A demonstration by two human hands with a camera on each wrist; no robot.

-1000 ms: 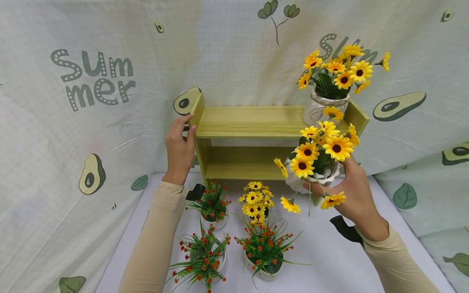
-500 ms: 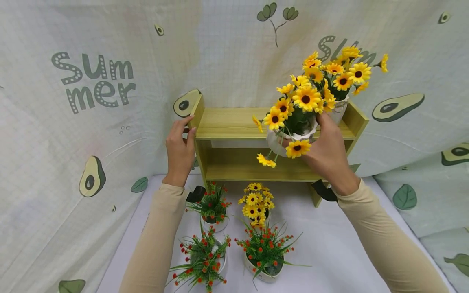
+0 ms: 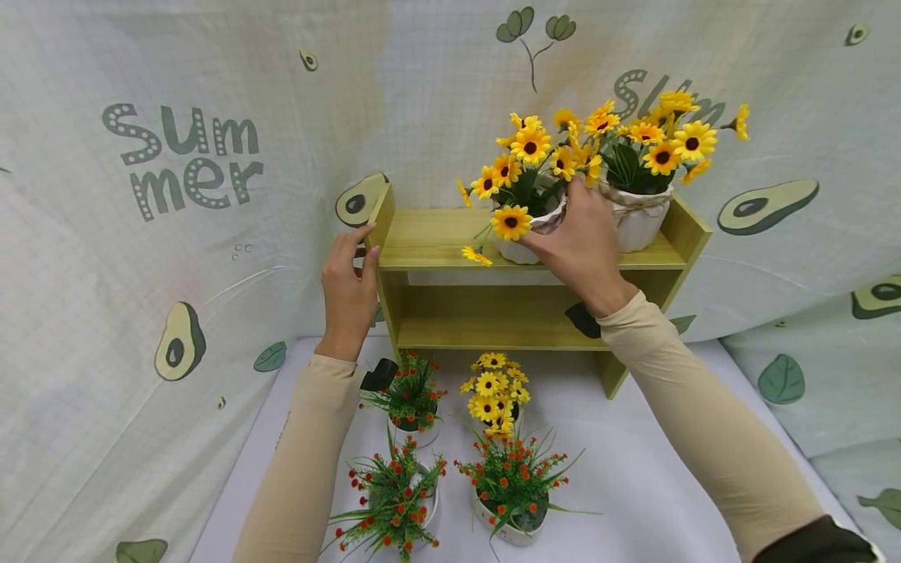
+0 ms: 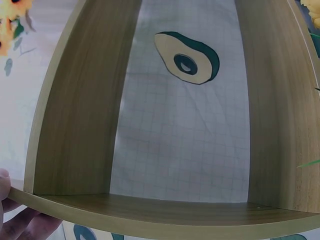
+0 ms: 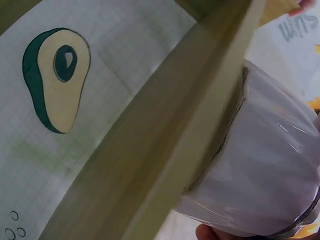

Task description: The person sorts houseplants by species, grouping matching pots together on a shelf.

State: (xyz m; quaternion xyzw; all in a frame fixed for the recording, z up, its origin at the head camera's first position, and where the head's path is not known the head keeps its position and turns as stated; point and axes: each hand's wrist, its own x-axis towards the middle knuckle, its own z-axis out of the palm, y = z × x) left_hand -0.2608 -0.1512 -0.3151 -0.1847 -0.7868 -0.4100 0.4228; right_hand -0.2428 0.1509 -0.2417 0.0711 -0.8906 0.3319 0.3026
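My right hand (image 3: 584, 234) grips a white pot (image 3: 521, 249) of yellow sunflowers (image 3: 529, 145) at the top board of a wooden shelf (image 3: 436, 234). In the right wrist view the white pot (image 5: 260, 155) overlaps the board's front edge; whether its base touches the board I cannot tell. Just right of it, a second white pot (image 3: 639, 223) of sunflowers, tied with twine, stands on the top board's right end. At the shelf's upper left, my left hand (image 3: 348, 285) pinches the side panel. The left wrist view has its fingers (image 4: 37, 227) against the panel's outer side.
Below, on the white table (image 3: 598, 469), stand three pots of red-flowered greenery: one at the back left (image 3: 411, 403), one at the front left (image 3: 394, 500) and one at the front right (image 3: 514, 493). Small yellow flowers (image 3: 495, 395) stand behind the latter. Printed cloth (image 3: 450, 102) hangs behind.
My right hand has carried the sunflower pot up and to the left, from in front of the shelf's right side to the middle of its top board. The left hand has stayed on the panel.
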